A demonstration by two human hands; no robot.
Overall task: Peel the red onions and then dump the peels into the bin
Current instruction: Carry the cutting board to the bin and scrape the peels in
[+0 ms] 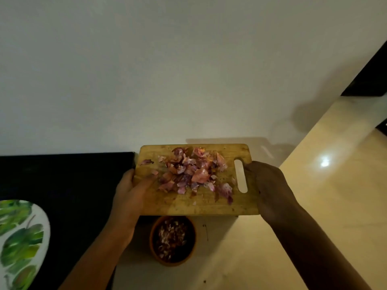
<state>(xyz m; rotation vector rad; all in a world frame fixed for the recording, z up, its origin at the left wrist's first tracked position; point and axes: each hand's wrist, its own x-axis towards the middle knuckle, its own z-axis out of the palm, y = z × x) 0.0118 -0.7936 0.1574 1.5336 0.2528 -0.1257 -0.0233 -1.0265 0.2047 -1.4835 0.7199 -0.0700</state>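
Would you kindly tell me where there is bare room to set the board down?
Bare: the cream surface right of the bin, and the black surface between the leaf-patterned plate and the cutting board. Crowded: beneath the board, where the bin stands.

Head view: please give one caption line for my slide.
The left hand and right hand hold a cutting board of red onion peels above a round brown bin.

Black countertop (62, 185) at left. White plate with green leaf print (23, 237) on its near left edge, partly out of view. Pale wall (167, 70) behind. Glossy cream surface (335, 195) at right, bright glare spot on it. Dark panel (372, 76) at upper right.
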